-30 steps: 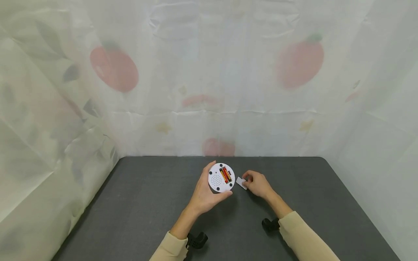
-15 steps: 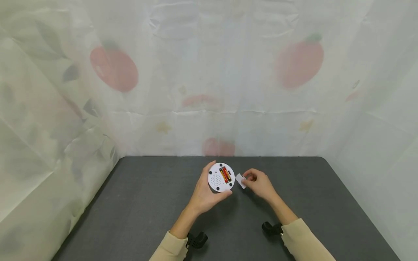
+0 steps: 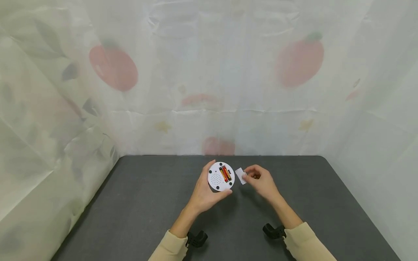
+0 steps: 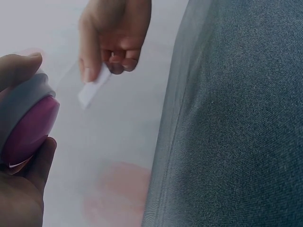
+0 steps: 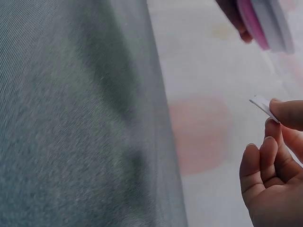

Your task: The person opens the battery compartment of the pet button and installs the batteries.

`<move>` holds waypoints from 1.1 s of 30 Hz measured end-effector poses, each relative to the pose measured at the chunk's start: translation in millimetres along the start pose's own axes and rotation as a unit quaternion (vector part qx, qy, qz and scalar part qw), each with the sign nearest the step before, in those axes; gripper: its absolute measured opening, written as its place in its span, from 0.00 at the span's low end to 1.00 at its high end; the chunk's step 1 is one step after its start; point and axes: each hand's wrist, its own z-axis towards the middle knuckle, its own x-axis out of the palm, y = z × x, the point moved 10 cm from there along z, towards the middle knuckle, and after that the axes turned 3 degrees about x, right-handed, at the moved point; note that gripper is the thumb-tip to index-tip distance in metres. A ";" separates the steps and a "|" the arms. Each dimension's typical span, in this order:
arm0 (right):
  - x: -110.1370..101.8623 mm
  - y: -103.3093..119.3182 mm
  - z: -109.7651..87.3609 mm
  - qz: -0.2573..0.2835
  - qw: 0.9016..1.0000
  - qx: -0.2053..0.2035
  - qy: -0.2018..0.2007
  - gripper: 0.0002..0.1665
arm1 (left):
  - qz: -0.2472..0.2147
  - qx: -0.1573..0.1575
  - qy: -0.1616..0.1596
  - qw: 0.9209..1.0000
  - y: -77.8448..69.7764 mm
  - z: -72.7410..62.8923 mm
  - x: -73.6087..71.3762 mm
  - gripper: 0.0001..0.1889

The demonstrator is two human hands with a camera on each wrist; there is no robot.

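In the head view my left hand (image 3: 204,195) grips a round white device (image 3: 215,180) by its rim, thumb below and fingers above. Its underside faces me, with speaker holes, several dark feet and an uncovered compartment holding two red and yellow batteries (image 3: 225,174). The left wrist view shows the device's magenta side (image 4: 33,130). My right hand (image 3: 263,183) pinches a small white battery cover (image 3: 240,174) between thumb and fingers, just right of the device and apart from it. In the right wrist view the cover (image 5: 262,108) appears nearly edge-on.
Both hands are above a dark grey table (image 3: 147,203). A pale curtain (image 3: 202,72) with printed fruit hangs behind it and along both sides. Black wrist mounts (image 3: 197,239) sit at both sleeves.
My right hand has risen slightly with the battery cover, which now sits higher beside the device. My left hand and the device stay almost still.
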 end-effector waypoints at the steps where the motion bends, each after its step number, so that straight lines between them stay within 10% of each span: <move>1: -1.1 3.8 -0.8 0.007 1.000 -0.005 -0.003 0.11 | 0.000 0.000 0.000 1.000 0.0 0.0 -0.2 0.57; 33: -2.7 106.2 -27.4 0.091 0.993 -0.065 -0.042 0.10 | -0.011 0.009 0.007 1.000 -0.2 -2.4 -0.3 0.56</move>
